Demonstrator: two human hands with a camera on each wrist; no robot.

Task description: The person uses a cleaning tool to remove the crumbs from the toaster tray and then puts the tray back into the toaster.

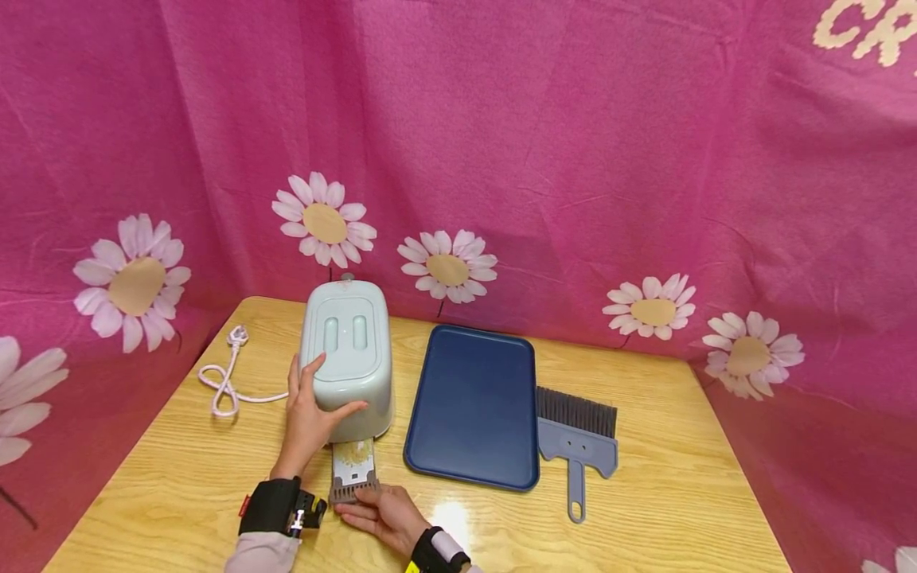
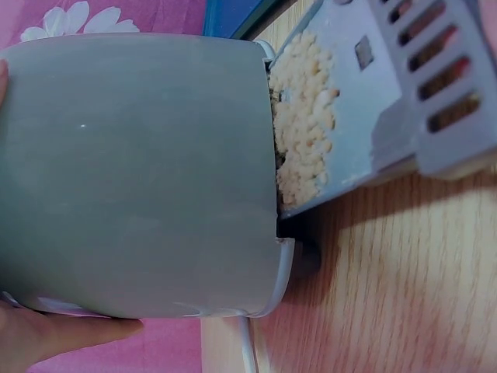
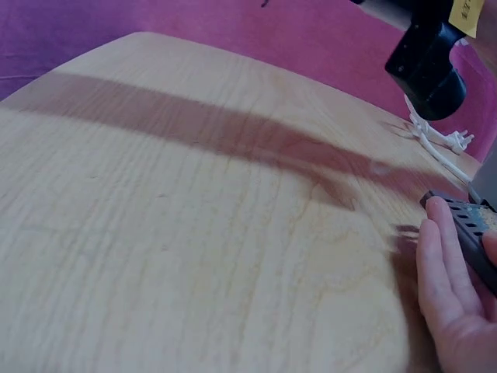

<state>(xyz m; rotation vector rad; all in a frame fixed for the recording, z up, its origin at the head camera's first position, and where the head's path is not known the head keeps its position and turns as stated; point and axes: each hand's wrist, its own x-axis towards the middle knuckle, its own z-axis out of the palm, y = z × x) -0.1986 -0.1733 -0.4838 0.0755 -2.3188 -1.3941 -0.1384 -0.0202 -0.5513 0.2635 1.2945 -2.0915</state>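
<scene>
Head view: toaster (image 1: 349,358) is steadied by the gripping left hand (image 1: 310,414); crumb tray (image 1: 353,469) is apparently pinched by the right hand (image 1: 383,513).

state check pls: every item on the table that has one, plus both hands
Toaster: lying flat, crumb tray end toward the person.
Crumb tray: partly pulled out, crumbs on it.
Cord: loose, plug lying on the table.
Blue tray: flat, bare.
Brush: lying flat, untouched.
Left hand: grips the toaster.
Right hand: holds the crumb tray's front edge.
</scene>
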